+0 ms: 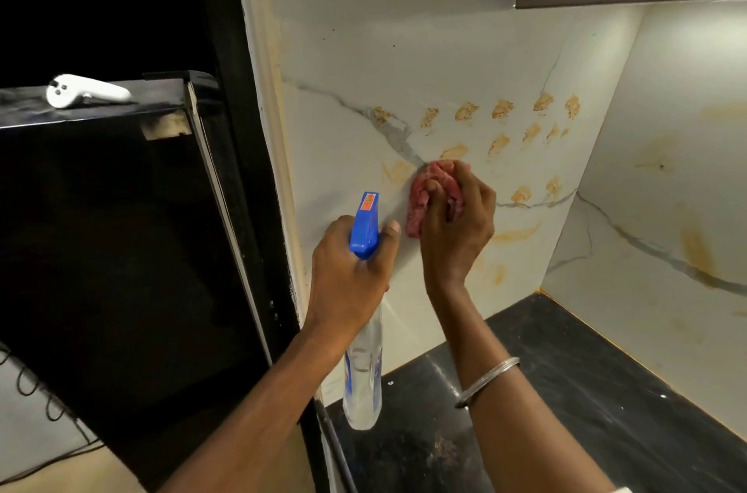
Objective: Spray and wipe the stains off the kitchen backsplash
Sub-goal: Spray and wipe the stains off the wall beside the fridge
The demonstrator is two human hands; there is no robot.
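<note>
The wiping step is in hand. The right hand (456, 217) grips a bunched pink cloth (424, 197), fingers curled round it, and presses it against the marble-pattern backsplash (444, 60) at the lower left of the stain field. The left hand (351, 270) holds the spray bottle (364, 331) by its neck, fingers wrapped below the blue trigger head (366, 225), nozzle toward the wall. Orange-brown stains (501, 109) lie in rows above and right of the cloth; smears also mark the side wall (687, 177). The next move likely calls for firm strokes toward those rows, with fresh spray where residue is dry.
</note>
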